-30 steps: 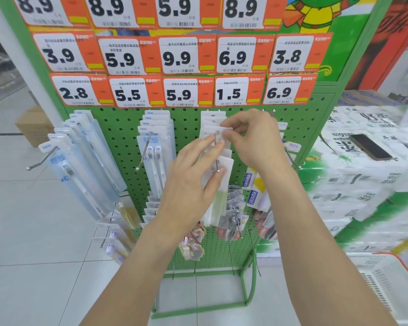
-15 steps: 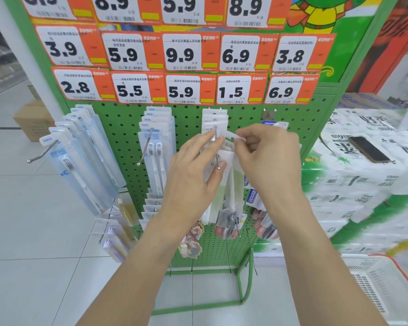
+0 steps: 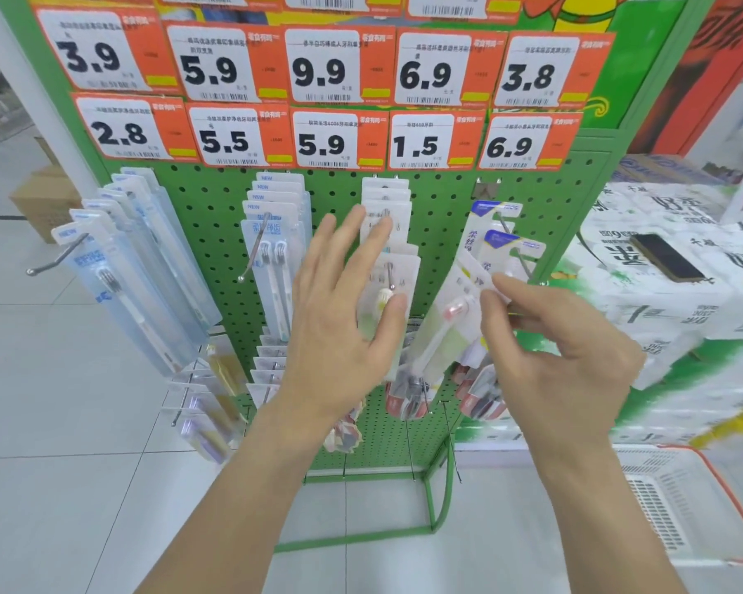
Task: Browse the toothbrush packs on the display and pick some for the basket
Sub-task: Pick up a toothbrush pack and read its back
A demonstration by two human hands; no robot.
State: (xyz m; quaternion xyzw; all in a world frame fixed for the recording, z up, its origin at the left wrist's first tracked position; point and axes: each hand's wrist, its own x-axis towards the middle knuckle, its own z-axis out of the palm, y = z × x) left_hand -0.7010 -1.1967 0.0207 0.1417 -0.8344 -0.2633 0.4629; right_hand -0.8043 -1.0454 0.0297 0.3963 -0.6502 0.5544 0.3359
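Reaching forward from the bottom of the frame, two bare forearms meet at a green pegboard display (image 3: 215,216) that fills the centre. The left hand (image 3: 339,319) is spread wide with straight fingers, its fingertips laid against the packs hanging on the middle hook (image 3: 389,267), holding nothing. The right hand (image 3: 550,336), right of centre, pinches the top corner of a toothbrush pack (image 3: 447,323) between thumb and fingers; the pack hangs tilted, off its hook, just beside the middle column and in front of lower packs. It shows a brush with a pink head on a white and pale green card. More toothbrush packs hang in columns: blue-white ones (image 3: 134,285) at left, white twin-brush packs (image 3: 275,250) left of centre, and blue-topped packs (image 3: 496,233) at upper right. Orange and white price tags (image 3: 327,139) line the top. At the lower right corner sits a white basket with a red rim (image 3: 678,508) on the tiled floor. Stacked white paper goods (image 3: 661,310) fill the right side, with a dark phone (image 3: 668,257) lying on top.
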